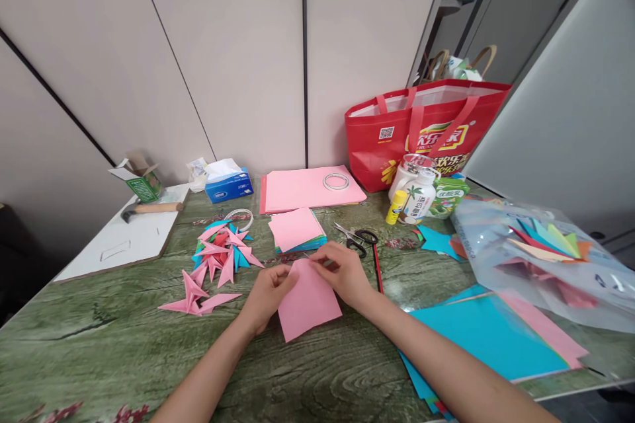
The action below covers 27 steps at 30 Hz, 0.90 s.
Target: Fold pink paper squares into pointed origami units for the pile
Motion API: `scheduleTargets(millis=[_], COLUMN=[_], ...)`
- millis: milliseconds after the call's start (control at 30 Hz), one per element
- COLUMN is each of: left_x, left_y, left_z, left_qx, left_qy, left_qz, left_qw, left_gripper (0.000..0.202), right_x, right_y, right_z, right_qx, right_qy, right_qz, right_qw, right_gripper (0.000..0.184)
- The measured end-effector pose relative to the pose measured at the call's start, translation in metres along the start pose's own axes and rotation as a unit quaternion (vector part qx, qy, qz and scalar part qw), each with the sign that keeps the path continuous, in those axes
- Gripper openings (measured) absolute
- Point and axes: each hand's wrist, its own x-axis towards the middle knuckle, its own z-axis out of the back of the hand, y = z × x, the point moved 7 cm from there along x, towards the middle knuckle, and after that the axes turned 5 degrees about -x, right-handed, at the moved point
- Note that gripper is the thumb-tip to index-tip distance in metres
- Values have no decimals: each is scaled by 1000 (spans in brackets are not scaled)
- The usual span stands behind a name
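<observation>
A square sheet of pink paper is held between my two hands, low over the table. My left hand pinches its left edge with the thumb on top. At its upper right corner, the fingers and thumb of my right hand are closed on the paper. Just beyond lies a stack of small square papers, pink on top with blue and green below. To the left is a pile of folded paper pieces in pink, blue and red. Scissors and a red pencil rest beyond my right hand.
Large pink sheets lie at the back with a tape roll on them. A red bag, white bottle and glue stick stand back right. Blue sheets and a plastic bag lie right; a hammer lies left.
</observation>
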Motion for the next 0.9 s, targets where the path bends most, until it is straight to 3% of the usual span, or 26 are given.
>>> scheduleTargets(millis=[100,167,233,400,467,567,700,767,833,900], left_x=[2,3,4,3,4,4,3,3,3,3], left_y=[1,0,-1,-2,-1,0,1,0,0,-1], left_z=[5,8,9,11,11,14,13,11,11,13], left_qx=[-3,-1,11,54,49,35,30,32,35,43], left_qy=[-26,-36,-43,-51,-46,-56,-57,-54,-59,-69], left_qz=[-11,-19,-26,-37,-36,-29,-17,-18,-23,-32], left_qw=[1000,999,999,997,997,997,998,998,997,996], left_gripper=[30,28,27,28,28,29,33,34,33,33], right_x=[-2,-3,-3,-4,-4,-5,-7,-7,-8,-7], right_y=[16,20,18,-1,-2,-1,-3,4,17,25], right_z=[-5,-11,-14,-13,-14,-16,-14,-15,-16,-17], right_qx=[-3,6,16,87,100,67,8,-8,3,39], right_qy=[35,66,77,43,45,56,40,42,54,72], right_qz=[82,99,76,-66,-76,-45,-23,21,79,96], right_qw=[996,993,994,993,991,995,999,999,995,992], right_gripper=[13,11,14,27,36,29,39,33,27,26])
